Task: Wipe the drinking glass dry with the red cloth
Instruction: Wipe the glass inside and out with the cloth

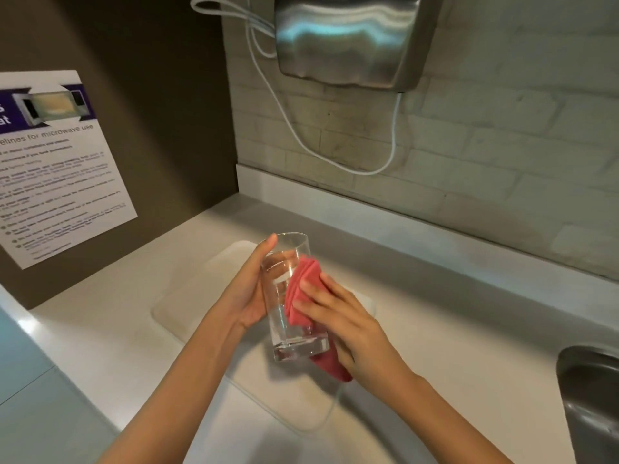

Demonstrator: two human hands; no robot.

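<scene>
Glass [288, 296] clear, thick-based, tilted | left hand [249, 293] grips it | right hand [341, 316] presses folded red cloth [303, 296] against it

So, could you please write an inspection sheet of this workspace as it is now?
Surface: pale counter with clear mat.
Job's things: drinking glass held above the mat; folded red cloth pressed on its side.
Clutter: nothing seen.
Grips: left hand holds glass; right hand holds cloth.
Cables: white cable hangs below hand dryer.
Surroundings: microwave notice, brick wall, sink.
</scene>
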